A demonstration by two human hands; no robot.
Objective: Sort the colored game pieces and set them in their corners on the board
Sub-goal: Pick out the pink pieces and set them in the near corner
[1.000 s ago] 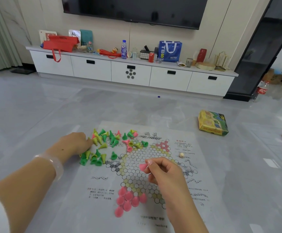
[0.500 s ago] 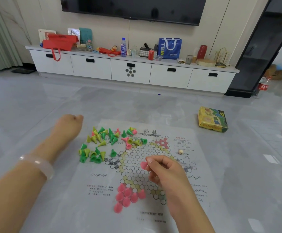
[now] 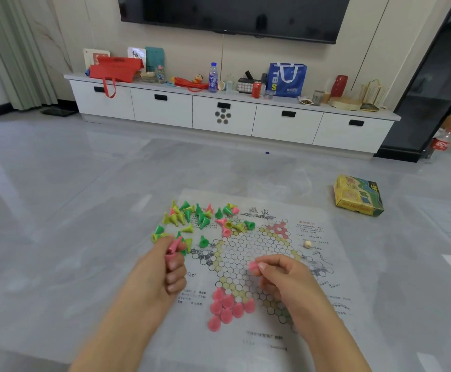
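Pinching one pink piece [image 3: 253, 265] in my right hand [image 3: 283, 277] above the board [image 3: 299, 267] on the floor, I also grip pink pieces [image 3: 172, 249] in my left hand [image 3: 162, 272] beside the mixed pile [image 3: 197, 218]. Placing well, I judge, means lowering each upright onto a free circle touching the pink cluster [image 3: 228, 307] in the near corner.
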